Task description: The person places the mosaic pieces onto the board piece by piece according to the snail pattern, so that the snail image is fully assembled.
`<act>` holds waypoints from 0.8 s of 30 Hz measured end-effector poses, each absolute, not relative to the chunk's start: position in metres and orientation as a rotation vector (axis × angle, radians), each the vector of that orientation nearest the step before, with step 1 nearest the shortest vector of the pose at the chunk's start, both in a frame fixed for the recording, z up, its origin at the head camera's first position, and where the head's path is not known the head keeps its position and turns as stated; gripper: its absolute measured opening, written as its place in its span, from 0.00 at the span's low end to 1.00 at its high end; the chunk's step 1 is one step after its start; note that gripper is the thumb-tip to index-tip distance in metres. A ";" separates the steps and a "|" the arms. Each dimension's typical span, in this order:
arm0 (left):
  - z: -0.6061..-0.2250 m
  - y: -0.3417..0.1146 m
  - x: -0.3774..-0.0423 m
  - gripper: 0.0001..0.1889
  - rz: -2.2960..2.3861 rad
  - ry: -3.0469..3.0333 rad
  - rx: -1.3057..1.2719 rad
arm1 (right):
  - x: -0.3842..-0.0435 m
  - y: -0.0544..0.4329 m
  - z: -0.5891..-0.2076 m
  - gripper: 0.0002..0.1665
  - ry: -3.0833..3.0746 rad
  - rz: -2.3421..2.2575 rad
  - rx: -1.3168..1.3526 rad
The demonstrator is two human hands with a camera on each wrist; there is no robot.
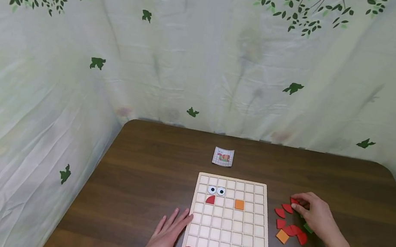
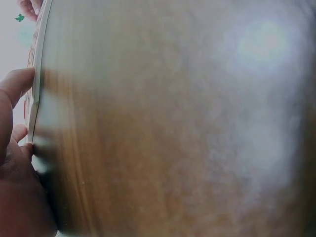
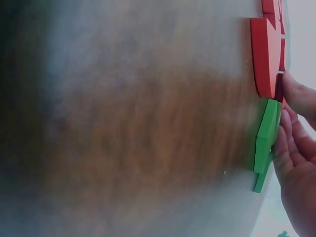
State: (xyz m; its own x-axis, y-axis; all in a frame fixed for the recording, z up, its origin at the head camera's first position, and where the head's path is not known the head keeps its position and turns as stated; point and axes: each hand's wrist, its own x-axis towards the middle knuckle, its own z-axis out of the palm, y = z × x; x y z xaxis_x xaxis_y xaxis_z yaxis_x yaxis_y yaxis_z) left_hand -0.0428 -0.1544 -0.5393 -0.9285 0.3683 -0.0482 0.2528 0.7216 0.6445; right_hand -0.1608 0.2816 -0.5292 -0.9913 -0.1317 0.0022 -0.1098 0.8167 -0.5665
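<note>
A pale wooden grid board (image 1: 225, 235) lies on the table. On it sit two round eye tiles (image 1: 212, 189), a red quarter-circle tile (image 1: 210, 199) and an orange square tile (image 1: 239, 204). My left hand (image 1: 164, 242) rests at the board's lower left, fingers spread and fairly straight, thumb and fingertips touching its edge. Right of the board, my right hand (image 1: 316, 215) pinches a red tile (image 1: 294, 200) between thumb and fingers; its shape is partly hidden. Close under that hand lie green tiles (image 3: 266, 136) and a red tile (image 3: 264, 59).
Several loose red tiles (image 1: 280, 224) and an orange square (image 1: 282, 236) lie between the board and my right hand. A small picture card (image 1: 223, 157) is beyond the board. A leaf-patterned cloth (image 1: 208, 64) hangs behind the brown table (image 1: 143, 167).
</note>
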 end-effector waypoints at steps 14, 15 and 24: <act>-0.543 -0.155 -0.044 0.41 1.025 2.727 0.494 | -0.161 0.281 -0.527 0.10 2.911 -1.108 -0.136; -0.543 -0.155 -0.044 0.41 1.023 2.722 0.491 | -0.161 0.280 -0.526 0.10 2.914 -1.111 -0.142; -0.541 -0.155 -0.045 0.40 1.007 2.702 0.466 | -0.161 0.257 -0.521 0.10 2.937 -1.119 -0.219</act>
State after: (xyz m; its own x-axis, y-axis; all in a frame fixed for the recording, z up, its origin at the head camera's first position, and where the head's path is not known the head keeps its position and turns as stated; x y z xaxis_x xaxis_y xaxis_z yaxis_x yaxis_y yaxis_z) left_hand -0.0445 -0.1551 -0.5407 -0.9256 0.3667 -0.0938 0.2158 0.7149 0.6651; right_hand -0.1605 0.2568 -0.5214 -0.9903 -0.1265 0.0576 -0.1327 0.7378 -0.6618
